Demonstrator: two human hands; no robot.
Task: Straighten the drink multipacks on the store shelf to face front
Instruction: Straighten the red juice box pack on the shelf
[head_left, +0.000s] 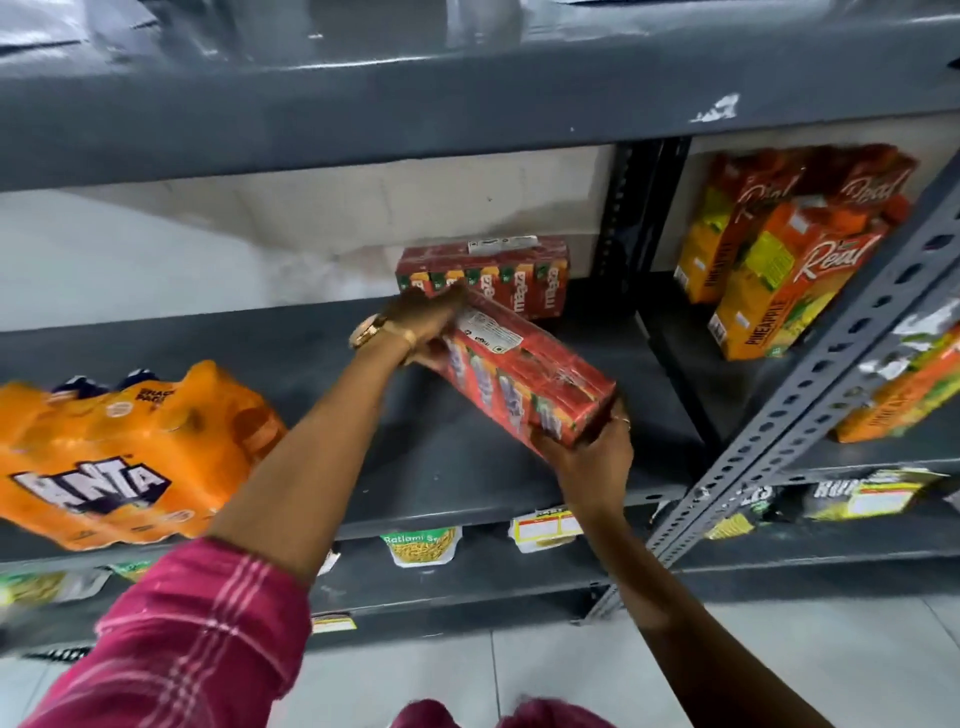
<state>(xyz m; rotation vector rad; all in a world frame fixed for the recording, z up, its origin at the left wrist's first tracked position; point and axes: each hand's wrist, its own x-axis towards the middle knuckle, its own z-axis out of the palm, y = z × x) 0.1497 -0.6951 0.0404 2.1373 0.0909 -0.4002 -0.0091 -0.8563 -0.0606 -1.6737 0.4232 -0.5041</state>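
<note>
Head view, looking down at a grey metal shelf. Both hands hold one red Maaza multipack above the shelf surface, tilted, its long axis running diagonally from back-left to front-right; whether any corner touches the shelf cannot be told. Left hand, with a gold watch at the wrist, has its grip closed around the pack's far left end, fingers over the top edge. Right hand has its grip clamped on the near right end from below, fingers wrapped up the end face; a ring shows on one finger. Printed faces of the held pack are motion-blurred. A second Maaza multipack stands at the back of the same shelf against the wall, its front with brand lettering facing outward, just behind the left hand. To the left on the same shelf, an orange Fanta multipack sits skewed, near edge overhanging the front lip. In the next bay to the right, past a perforated upright, tall Real pineapple cartons stand in a group. Snack packets hang or lie on the shelf below. Left arm wears a pink checked sleeve.
</note>
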